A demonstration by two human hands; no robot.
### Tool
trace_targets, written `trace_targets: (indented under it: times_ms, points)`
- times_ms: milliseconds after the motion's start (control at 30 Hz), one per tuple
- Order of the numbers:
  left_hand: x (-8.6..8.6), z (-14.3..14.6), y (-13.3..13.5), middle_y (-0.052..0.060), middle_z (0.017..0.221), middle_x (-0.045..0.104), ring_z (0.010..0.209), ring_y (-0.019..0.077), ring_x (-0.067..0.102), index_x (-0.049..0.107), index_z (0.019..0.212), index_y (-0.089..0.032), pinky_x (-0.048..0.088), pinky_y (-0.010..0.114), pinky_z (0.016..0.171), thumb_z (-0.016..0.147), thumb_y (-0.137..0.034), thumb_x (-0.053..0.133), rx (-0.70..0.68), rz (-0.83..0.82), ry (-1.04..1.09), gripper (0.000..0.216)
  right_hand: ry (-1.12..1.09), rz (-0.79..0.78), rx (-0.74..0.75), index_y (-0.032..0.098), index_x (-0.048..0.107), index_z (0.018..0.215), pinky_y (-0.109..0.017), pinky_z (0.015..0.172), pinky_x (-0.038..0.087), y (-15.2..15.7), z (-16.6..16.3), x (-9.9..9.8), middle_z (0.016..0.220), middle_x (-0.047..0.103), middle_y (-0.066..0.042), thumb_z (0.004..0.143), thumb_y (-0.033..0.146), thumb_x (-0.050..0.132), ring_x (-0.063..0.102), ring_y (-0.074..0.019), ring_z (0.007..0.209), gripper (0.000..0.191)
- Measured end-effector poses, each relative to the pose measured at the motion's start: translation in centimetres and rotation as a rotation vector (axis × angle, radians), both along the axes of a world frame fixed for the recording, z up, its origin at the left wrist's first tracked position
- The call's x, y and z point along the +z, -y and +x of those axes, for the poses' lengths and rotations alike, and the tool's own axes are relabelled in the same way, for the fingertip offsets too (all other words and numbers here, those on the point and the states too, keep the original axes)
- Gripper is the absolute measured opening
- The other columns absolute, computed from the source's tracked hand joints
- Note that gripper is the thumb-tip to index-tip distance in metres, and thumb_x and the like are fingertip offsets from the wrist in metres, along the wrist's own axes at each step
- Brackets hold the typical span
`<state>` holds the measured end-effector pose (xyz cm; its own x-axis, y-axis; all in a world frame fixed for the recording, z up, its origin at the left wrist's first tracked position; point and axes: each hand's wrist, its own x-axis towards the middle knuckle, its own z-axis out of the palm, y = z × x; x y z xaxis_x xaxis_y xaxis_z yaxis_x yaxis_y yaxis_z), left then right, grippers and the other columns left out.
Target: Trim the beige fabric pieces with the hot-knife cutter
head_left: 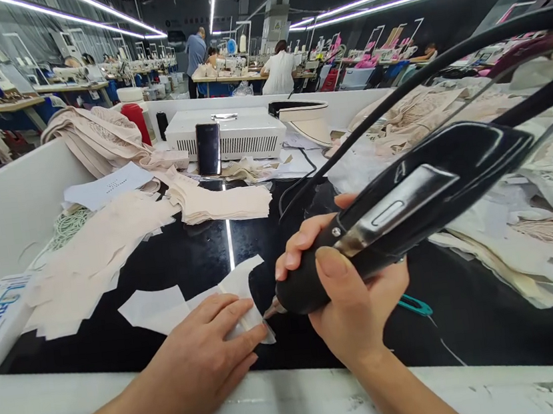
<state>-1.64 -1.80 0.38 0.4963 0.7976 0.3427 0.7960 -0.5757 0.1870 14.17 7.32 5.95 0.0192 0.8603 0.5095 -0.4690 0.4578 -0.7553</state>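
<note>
In my right hand (347, 292) is a thick black corded handpiece (401, 198) with a silver lever and a pointed metal tip, fingers and thumb wrapped round its grip. The tip meets or almost meets the edge of a small white fabric piece (240, 282). My left hand (222, 338) lies flat over that piece, fingers stretched, pressing it on the black tabletop (201, 250). Part of the fabric is hidden under those fingers. Another white piece (155, 309) adjoins it on the left. Right of my right hand lies a teal thread snipper or similar small tool (414, 304), partly covered.
Stacks of pale pink fabric pieces (225, 203) lie beyond and to the left. A phone (209, 148) leans against a white vented box (227, 132). Lace and fabric heap (551, 227) on the right. A black cable (422, 78) arches overhead. Co-workers sit and stand far behind.
</note>
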Motion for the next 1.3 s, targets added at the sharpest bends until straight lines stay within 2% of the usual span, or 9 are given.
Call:
trace_targets:
  times_ms: [200,367,533,900,1033,1100,1200,1300]
  points:
    - [0.2,0.0,0.0,0.011,0.138,0.064,0.126,0.0294,0.059,0.064,0.132,-0.023,0.056,0.048,0.106,0.106,-0.025,0.05,-0.004,-0.006,-0.001,0.029,-0.009,0.004,0.007,0.029,0.058,0.114,-0.027,0.047,0.057,0.1,-0.1,-0.1,0.079,0.066,0.006,0.08,0.033,0.085,0.062,-0.0114,0.052,0.043]
    - [0.3,0.0,0.0,0.012,0.139,0.063,0.126,0.0307,0.06,0.064,0.133,-0.024,0.057,0.05,0.104,0.107,-0.026,0.048,-0.003,-0.011,-0.001,0.031,-0.008,0.006,-0.018,0.027,0.055,0.1,-0.024,0.047,0.057,0.2,-0.4,0.0,0.079,0.066,0.006,0.081,0.032,0.084,0.063,-0.0109,0.053,0.035]
    - [0.3,-0.2,0.2,0.011,0.141,0.063,0.129,0.0299,0.059,0.064,0.134,-0.026,0.057,0.05,0.105,0.108,-0.027,0.047,0.004,-0.037,0.022,0.031,-0.017,0.037,-0.011,0.027,0.055,0.101,-0.023,0.047,0.057,-0.4,-0.6,0.1,0.078,0.068,0.006,0.08,0.033,0.085,0.062,-0.0101,0.051,0.037]
    - [0.1,-0.1,0.1,0.01,0.146,0.059,0.132,0.0302,0.057,0.063,0.135,-0.026,0.057,0.052,0.106,0.106,-0.024,0.049,-0.005,-0.063,0.023,0.032,0.007,0.057,-0.006,0.028,0.055,0.1,-0.023,0.048,0.058,-0.9,-1.3,-0.3,0.078,0.067,0.008,0.081,0.015,0.075,0.061,-0.0094,0.053,0.031]
    - [0.3,0.6,0.8,0.013,0.14,0.064,0.129,0.0284,0.06,0.062,0.136,-0.02,0.058,0.047,0.105,0.105,-0.016,0.044,-0.01,0.012,-0.023,0.036,0.025,0.034,0.005,0.027,0.056,0.099,-0.024,0.049,0.058,-0.3,-1.1,-0.1,0.08,0.068,0.007,0.083,0.015,0.074,0.062,-0.0098,0.055,0.028]
    - [0.3,0.9,1.5,0.014,0.136,0.067,0.129,0.0265,0.061,0.061,0.137,-0.016,0.057,0.042,0.106,0.107,-0.018,0.041,-0.025,0.063,-0.05,0.036,0.015,0.033,0.034,0.027,0.056,0.099,-0.024,0.048,0.058,0.2,-0.7,-0.1,0.08,0.067,0.006,0.084,0.019,0.077,0.062,-0.0103,0.055,0.028]
    - [0.6,1.2,2.2,0.013,0.134,0.069,0.127,0.0228,0.063,0.062,0.135,-0.011,0.056,0.034,0.107,0.111,-0.026,0.037,-0.036,0.098,-0.082,0.038,0.007,0.05,0.059,0.028,0.057,0.11,-0.025,0.046,0.056,1.0,0.0,-0.1,0.081,0.066,0.005,0.084,0.028,0.082,0.061,-0.0108,0.055,0.036]
    - [0.8,0.9,1.8,0.01,0.127,0.073,0.119,0.021,0.067,0.066,0.127,-0.01,0.055,0.033,0.107,0.112,-0.025,0.037,-0.038,0.158,-0.083,0.037,0.026,0.063,0.063,0.028,0.056,0.118,-0.025,0.046,0.054,1.4,0.4,-0.3,0.081,0.065,0.005,0.085,0.033,0.083,0.059,-0.0109,0.056,0.043]
